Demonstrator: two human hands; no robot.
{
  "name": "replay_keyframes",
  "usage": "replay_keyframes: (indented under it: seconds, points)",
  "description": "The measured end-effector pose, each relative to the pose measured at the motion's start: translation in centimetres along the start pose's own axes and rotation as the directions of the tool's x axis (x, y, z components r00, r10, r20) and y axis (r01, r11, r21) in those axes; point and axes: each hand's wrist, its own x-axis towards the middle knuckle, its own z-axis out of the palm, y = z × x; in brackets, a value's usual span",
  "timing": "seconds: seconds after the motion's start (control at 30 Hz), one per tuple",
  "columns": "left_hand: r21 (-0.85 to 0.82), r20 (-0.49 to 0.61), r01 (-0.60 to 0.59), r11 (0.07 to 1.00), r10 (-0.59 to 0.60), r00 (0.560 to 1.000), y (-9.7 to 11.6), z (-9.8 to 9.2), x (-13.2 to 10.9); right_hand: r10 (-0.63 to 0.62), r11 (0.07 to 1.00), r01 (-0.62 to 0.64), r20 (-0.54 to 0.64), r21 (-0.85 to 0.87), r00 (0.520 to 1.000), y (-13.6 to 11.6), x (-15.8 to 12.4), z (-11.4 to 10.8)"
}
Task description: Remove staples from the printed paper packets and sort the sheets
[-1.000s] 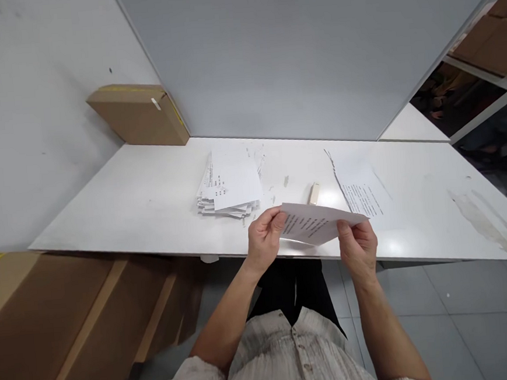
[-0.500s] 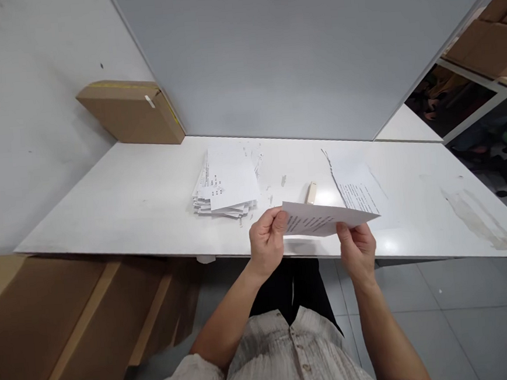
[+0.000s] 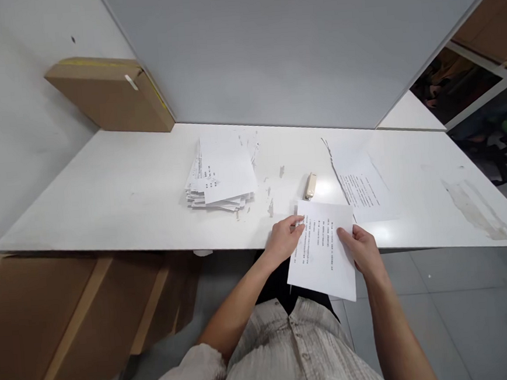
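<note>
We see a big white table [image 3: 97, 214] in front of us, and its front edge runs under our paper. A messy pile of papers [image 3: 229, 162] sits on it, off to the left. Over on the right lies a loose paper [image 3: 361, 190] with rows of print.

Between those two is the held paper [image 3: 322, 255], right in front of our tummy. Its long way runs from us toward the table, and its near end hangs out past the table edge. We can't tell if it is one sheet or a few.

Our right hand [image 3: 364, 251] is clamped on the right side of the paper, thumb on top. Our left hand [image 3: 287, 237] has a finger and thumb close together on the left side, near the far corner. We can't tell if they pinch tight.

The smallest thing is a cream stapler [image 3: 311, 185], or so it looks. It lies just past the paper's far edge, closer to the left corner. Its long way points away from us, leaning a bit right. Our left hand is the nearer one. We can't tell if paper and stapler touch.
</note>
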Motion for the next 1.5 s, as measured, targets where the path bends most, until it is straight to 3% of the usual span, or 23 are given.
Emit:
replay_keyframes:
  seconds: [0.13, 0.43, 0.53, 0.63, 0.77, 0.83, 0.9, 0.97, 1.1, 1.17, 1.33, 1.5]
  points:
    - [0.040, -0.001, -0.022, 0.999, 0.022, 1.000, 0.0, 0.8, 1.6, 0.001, 0.995, -0.009, -0.085, -0.096, 0.996, -0.3, 0.4, -0.5]
    - [0.112, 0.009, -0.066, 0.992, 0.066, 0.998, -0.5, 1.5, 3.3, -0.064, 0.941, 0.021, -0.116, -0.338, 0.991, -0.2, 1.4, -0.9]
    - [0.114, 0.002, -0.068, 0.991, 0.068, 0.998, -0.4, 1.5, 3.5, -0.133, 0.854, 0.012, -0.196, -0.520, 0.972, -1.0, 1.0, -1.2]
    - [0.107, 0.011, -0.059, 0.993, 0.058, 0.998, -0.2, 1.4, 3.7, -0.317, 0.714, 0.046, -0.264, -0.698, 0.911, -2.8, 1.0, -1.2]
    - [0.111, 0.015, -0.053, 0.992, 0.051, 0.999, -0.1, 1.4, 3.9, -0.581, 0.585, 0.330, -0.099, -0.741, 0.808, -6.5, 3.5, 0.8]
    - [0.108, 0.009, -0.040, 0.993, 0.039, 0.999, -0.2, 1.4, 4.0, -0.680, 0.514, 0.471, -0.005, -0.717, 0.733, -8.2, 6.2, 2.7]
    - [0.102, 0.000, -0.029, 0.994, 0.029, 1.000, -0.3, 1.5, 4.1, -0.716, 0.437, 0.545, 0.090, -0.716, 0.692, -9.4, 9.2, 4.7]
    - [0.100, -0.013, -0.031, 0.994, 0.032, 0.999, -0.4, 1.6, 4.2, -0.693, 0.366, 0.563, 0.187, -0.741, 0.696, -9.9, 11.9, 6.6]
    - [0.105, -0.030, -0.046, 0.993, 0.049, 0.998, -0.6, 1.8, 4.4, -0.567, 0.273, 0.534, 0.314, -0.801, 0.761, -8.9, 14.9, 8.9]
    - [0.107, -0.038, -0.047, 0.993, 0.052, 0.998, -0.7, 1.8, 4.4, -0.524, 0.199, 0.527, 0.364, -0.827, 0.770, -8.1, 15.2, 9.3]
    - [0.093, -0.033, -0.050, 0.994, 0.053, 0.998, -0.9, 1.8, 4.4, -0.505, 0.005, 0.530, 0.455, -0.848, 0.733, -7.0, 14.9, 9.3]
    - [0.093, -0.033, -0.055, 0.994, 0.059, 0.998, -0.7, 1.6, 4.3, -0.543, -0.024, 0.499, 0.431, -0.866, 0.721, -7.1, 14.2, 9.8]
